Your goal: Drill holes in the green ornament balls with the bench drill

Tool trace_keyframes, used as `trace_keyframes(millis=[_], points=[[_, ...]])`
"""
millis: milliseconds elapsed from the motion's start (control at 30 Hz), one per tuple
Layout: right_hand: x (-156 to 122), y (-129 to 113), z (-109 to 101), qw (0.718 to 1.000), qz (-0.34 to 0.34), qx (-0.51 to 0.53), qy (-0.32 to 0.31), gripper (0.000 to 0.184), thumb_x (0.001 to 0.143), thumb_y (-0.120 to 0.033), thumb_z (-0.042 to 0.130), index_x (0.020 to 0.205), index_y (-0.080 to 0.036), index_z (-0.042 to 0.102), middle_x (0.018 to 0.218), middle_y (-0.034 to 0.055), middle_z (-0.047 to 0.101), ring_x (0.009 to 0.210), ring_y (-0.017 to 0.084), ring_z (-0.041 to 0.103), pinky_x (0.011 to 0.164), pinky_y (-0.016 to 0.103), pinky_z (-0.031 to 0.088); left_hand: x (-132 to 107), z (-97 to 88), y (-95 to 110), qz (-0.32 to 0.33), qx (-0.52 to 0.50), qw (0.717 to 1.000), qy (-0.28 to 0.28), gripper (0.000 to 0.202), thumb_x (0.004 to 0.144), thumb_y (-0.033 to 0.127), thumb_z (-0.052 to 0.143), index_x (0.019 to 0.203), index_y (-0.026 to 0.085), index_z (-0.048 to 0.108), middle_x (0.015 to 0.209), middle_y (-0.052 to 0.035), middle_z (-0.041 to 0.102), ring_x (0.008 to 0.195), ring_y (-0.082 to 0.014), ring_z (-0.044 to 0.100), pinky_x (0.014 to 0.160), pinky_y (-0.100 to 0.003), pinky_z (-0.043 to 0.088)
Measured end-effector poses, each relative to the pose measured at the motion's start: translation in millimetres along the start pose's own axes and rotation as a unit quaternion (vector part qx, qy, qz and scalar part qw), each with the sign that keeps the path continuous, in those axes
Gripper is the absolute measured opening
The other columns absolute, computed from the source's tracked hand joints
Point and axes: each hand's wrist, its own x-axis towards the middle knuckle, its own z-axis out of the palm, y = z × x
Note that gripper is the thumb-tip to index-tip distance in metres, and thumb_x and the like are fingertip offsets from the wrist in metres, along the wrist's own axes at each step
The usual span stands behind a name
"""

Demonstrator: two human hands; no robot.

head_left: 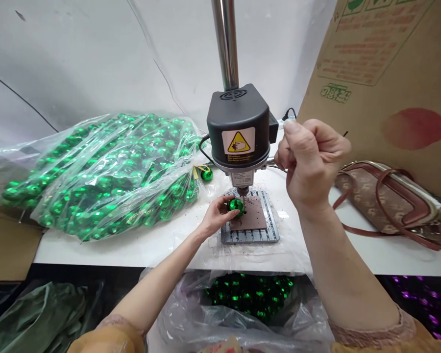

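Observation:
In the head view, my left hand (219,212) is closed on a shiny green faceted ball (235,207), fingers behind it and thumb in front. The ball sits under the chuck (242,191) of a small black drill press (238,125), over a brown board (255,215) on the slotted metal base (250,239). Dark crumbs lie around the board. To the right of the drill head, my right hand (308,162) is raised in a fist around what looks like the press's feed handle. The fingers hide most of that handle; a thin dark tip shows beyond them.
A clear plastic bag (117,171) full of green balls fills the table's left side, with a loose green ball (207,174) beside it. Below the front edge, an open bag (250,294) holds more. A handbag (385,196) and large carton (389,88) stand right.

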Motion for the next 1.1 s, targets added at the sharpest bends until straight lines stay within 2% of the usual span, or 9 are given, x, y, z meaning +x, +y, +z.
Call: trace_keyframes(millis=[133, 200, 267, 333, 433, 533, 700, 900, 1100], points=[[0.1, 0.0, 0.4, 1.0, 0.01, 0.016, 0.002, 0.047, 0.088, -0.033, 0.061, 0.053, -0.021, 0.032, 0.046, -0.0068, 0.034, 0.042, 0.005, 0.032, 0.047, 0.027, 0.03, 1.7, 6.8, 3.0, 0.024, 0.1, 0.995, 0.014, 0.055, 0.071, 0.039, 0.081, 0.119, 0.017, 0.064, 0.092, -0.005, 0.068, 0.074, -0.0152, 0.06, 0.068, -0.029, 0.05], [0.1, -0.7, 0.6, 0.999, 0.009, 0.035, 0.003, 0.047, 0.087, -0.03, 0.062, 0.052, -0.021, 0.032, 0.045, -0.0072, 0.032, 0.042, 0.004, 0.031, 0.046, 0.027, 0.028, 1.9, 12.2, 5.6, 0.048, 0.152, 0.987, 0.024, 0.052, 0.07, 0.038, 0.082, 0.116, 0.019, 0.066, 0.092, -0.004, 0.065, 0.073, -0.0145, 0.057, 0.066, -0.028, 0.048], [0.0, -1.4, 0.6, 0.999, 0.008, 0.041, 0.004, 0.046, 0.087, -0.027, 0.062, 0.052, -0.02, 0.032, 0.045, -0.0072, 0.033, 0.042, 0.004, 0.031, 0.045, 0.026, 0.027, 1.6, 18.8, 7.2, 0.079, 0.203, 0.975, 0.036, 0.049, 0.068, 0.037, 0.083, 0.111, 0.021, 0.067, 0.095, -0.0042, 0.063, 0.079, -0.017, 0.058, 0.07, -0.03, 0.049], [-0.4, -1.7, 0.3, 1.0, 0.008, 0.029, 0.001, 0.047, 0.088, -0.028, 0.061, 0.053, -0.02, 0.031, 0.045, -0.0068, 0.034, 0.042, 0.004, 0.031, 0.044, 0.026, 0.027, 0.1, 25.6, 6.2, 0.103, 0.238, 0.965, 0.05, 0.046, 0.068, 0.035, 0.083, 0.109, 0.022, 0.067, 0.1, -0.0052, 0.062, 0.093, -0.0221, 0.06, 0.081, -0.036, 0.05], [-1.1, -1.3, -0.4, 1.0, 0.007, 0.008, -0.001, 0.048, 0.088, -0.033, 0.06, 0.054, -0.021, 0.03, 0.045, -0.0065, 0.034, 0.043, 0.004, 0.031, 0.044, 0.025, 0.028, -4.1, 33.9, -0.6, 0.1, 0.203, 0.972, 0.063, 0.048, 0.071, 0.034, 0.082, 0.113, 0.022, 0.063, 0.109, -0.0067, 0.065, 0.108, -0.0262, 0.06, 0.094, -0.042, 0.048], [-1.5, -0.6, -0.9, 1.0, 0.003, 0.006, -0.004, 0.048, 0.088, -0.035, 0.06, 0.054, -0.021, 0.03, 0.046, -0.0065, 0.033, 0.043, 0.005, 0.031, 0.045, 0.026, 0.028, -7.1, 37.9, -9.8, 0.075, 0.13, 0.986, 0.069, 0.053, 0.072, 0.034, 0.082, 0.118, 0.021, 0.057, 0.112, -0.0073, 0.066, 0.105, -0.0247, 0.064, 0.092, -0.039, 0.051], [-2.3, -1.3, -1.4, 1.0, -0.003, -0.017, -0.01, 0.049, 0.09, -0.038, 0.058, 0.055, -0.021, 0.029, 0.047, -0.006, 0.035, 0.043, 0.005, 0.033, 0.046, 0.026, 0.031, -2.8, 38.0, -20.8, 0.064, 0.109, 0.99, 0.067, 0.053, 0.07, 0.036, 0.084, 0.115, 0.021, 0.06, 0.112, -0.0083, 0.066, 0.105, -0.0256, 0.064, 0.093, -0.041, 0.051], [-13.4, -3.5, -3.2, 1.0, -0.013, 0.025, 0.0, 0.048, 0.087, -0.027, 0.061, 0.053, -0.02, 0.027, 0.044, -0.007, 0.029, 0.041, 0.004, 0.029, 0.044, 0.027, 0.023, 0.2, 37.0, -23.4, 0.065, 0.105, 0.991, 0.057, 0.056, 0.071, 0.038, 0.083, 0.118, 0.021, 0.059, 0.116, -0.0093, 0.064, 0.11, -0.0271, 0.062, 0.097, -0.044, 0.049], [-27.5, 6.1, -6.6, 0.995, -0.069, 0.074, 0.003, 0.049, 0.085, -0.019, 0.06, 0.051, -0.017, 0.025, 0.045, -0.0071, 0.027, 0.04, 0.004, 0.03, 0.043, 0.027, 0.021, -1.7, 37.7, -21.8, 0.064, 0.097, 0.992, 0.053, 0.055, 0.072, 0.039, 0.083, 0.117, 0.021, 0.059, 0.116, -0.0092, 0.063, 0.111, -0.0268, 0.061, 0.098, -0.043, 0.048]])
